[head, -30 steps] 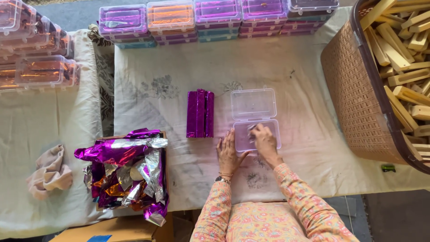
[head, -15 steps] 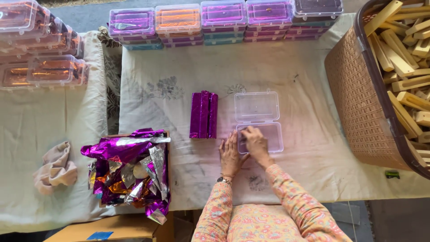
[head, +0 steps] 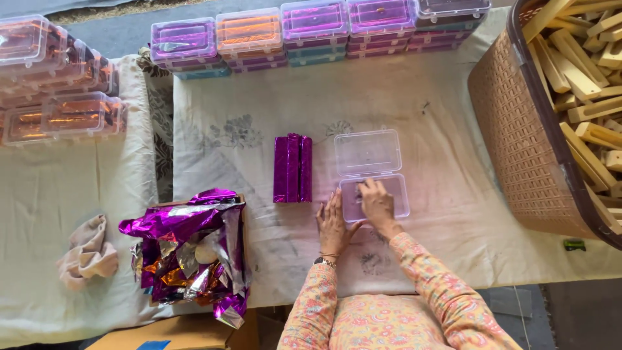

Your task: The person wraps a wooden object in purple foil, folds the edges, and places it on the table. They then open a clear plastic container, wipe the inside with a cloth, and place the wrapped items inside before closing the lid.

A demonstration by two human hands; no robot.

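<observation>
A clear plastic box (head: 372,170) lies open on the cloth-covered table (head: 414,110), its lid flipped away from me. My right hand (head: 377,206) rests inside the box's lower tray, fingers bent down onto its floor. My left hand (head: 332,223) lies flat on the cloth against the tray's left edge, fingers together. Three purple foil-wrapped bars (head: 293,168) lie side by side just left of the box, untouched.
A heap of purple and gold foil sheets (head: 189,249) sits at my left. Closed boxes with purple and orange contents (head: 311,29) line the far edge; more stacks of boxes (head: 55,74) stand left. A brown basket (head: 525,136) of wooden sticks stands right. A crumpled rag (head: 87,253) lies far left.
My right hand has shifted slightly left inside the tray, and my left hand has edged closer to the box. The view has drifted a little.
</observation>
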